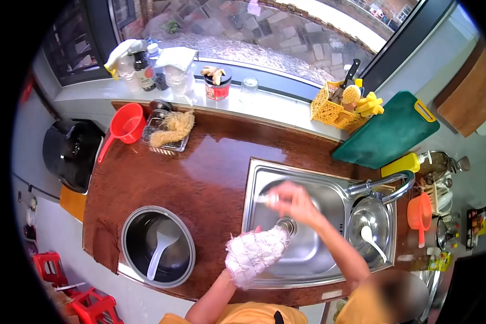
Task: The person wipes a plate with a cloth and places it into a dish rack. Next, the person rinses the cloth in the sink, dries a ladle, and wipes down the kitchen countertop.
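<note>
My left hand [258,229] is mostly hidden by a bunched whitish-pink cloth [256,255] with a ragged, netted surface. It holds the cloth over the near left edge of the steel sink [324,262]; only a little of the fingers shows. My right hand [292,202] is above the sink basin, blurred by motion. Its fingers look pinched around a small white thing [263,198] that I cannot make out. Below the hands, the drain [287,224] is partly visible.
A metal pot [125,243] holding a white rice paddle [159,251] stands left. The faucet [380,186] arches over a bowl [356,216] with a white spoon [370,237]. Behind are a red dipper [127,123], loofah fibre [175,129], green cutting board [386,132] and yellow basket [326,110].
</note>
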The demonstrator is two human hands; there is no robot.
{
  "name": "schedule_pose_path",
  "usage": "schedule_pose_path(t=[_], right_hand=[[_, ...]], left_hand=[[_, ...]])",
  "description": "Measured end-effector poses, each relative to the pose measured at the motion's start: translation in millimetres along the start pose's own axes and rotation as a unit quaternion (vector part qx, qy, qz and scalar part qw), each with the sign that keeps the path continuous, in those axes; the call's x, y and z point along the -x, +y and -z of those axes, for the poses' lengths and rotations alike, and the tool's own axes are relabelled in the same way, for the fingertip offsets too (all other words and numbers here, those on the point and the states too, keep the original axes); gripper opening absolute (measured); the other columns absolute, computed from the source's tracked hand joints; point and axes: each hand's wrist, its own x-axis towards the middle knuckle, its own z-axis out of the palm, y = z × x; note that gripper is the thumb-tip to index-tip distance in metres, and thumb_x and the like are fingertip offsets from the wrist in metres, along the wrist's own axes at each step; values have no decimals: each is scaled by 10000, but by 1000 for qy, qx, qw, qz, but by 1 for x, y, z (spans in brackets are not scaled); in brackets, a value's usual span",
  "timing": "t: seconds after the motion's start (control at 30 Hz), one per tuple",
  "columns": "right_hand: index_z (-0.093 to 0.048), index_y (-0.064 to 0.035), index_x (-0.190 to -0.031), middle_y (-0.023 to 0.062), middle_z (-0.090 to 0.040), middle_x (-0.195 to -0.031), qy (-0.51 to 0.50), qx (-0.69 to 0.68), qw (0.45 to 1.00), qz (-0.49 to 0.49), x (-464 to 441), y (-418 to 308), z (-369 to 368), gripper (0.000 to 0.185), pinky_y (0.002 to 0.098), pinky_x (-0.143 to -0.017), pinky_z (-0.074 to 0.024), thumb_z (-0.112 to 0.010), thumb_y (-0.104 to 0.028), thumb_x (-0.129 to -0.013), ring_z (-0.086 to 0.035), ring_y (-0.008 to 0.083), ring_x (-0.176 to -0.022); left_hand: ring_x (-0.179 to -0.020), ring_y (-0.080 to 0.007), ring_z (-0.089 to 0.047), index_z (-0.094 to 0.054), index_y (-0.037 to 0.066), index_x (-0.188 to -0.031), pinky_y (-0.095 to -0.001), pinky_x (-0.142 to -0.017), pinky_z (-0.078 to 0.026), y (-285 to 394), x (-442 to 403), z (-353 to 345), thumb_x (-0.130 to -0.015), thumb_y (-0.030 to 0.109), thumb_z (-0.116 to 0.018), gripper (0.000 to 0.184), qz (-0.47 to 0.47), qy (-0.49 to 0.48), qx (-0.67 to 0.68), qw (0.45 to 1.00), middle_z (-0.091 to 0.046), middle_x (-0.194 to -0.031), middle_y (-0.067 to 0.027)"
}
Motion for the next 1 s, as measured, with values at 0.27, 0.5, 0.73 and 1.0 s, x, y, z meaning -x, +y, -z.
schedule_pose_path(t=[0.27,0.5,0.73,1.0], right_hand=[[-560,-21,-759,130,-583,-798,470,233,824,216,-227,27,71,170,362,-694,-471,-671,-137,-706,-589,287,-745],[-595,-39,-911,139,-518,-930,501,258,786,255,-145,26,72,262,420,-759,-415,-692,-156,-697,-511,322,-917],[-645,-36,-826,146,-591,-878,534,482,690,-78,186,174,149,124,412,-702,-464,-617,-96,-721,-576,320,-815],[-642,-79,-917,67,-615,-946,332,708,521,-343,380,297,255,197,487,-936,-326,-556,-188,-777,-468,251,-1117]], left_hand=[[-613,-177,-590,-574,163,-986,-349,-511,-436,-48,1,-34,-814,207,-470,206,294,-34,909,293,-625,-799,-7],[-734,-253,-581,-566,133,-1020,-371,-640,-450,-40,-9,-5,-820,268,-452,267,288,-64,912,285,-607,-861,-68],[-763,-269,-583,-573,91,-953,-390,-653,-458,-41,-13,5,-743,267,-581,275,297,-165,891,302,-598,-840,-86],[-785,-252,-583,-560,91,-1000,-379,-671,-454,-51,-29,28,-755,272,-578,305,313,-208,867,326,-598,-876,-76]])
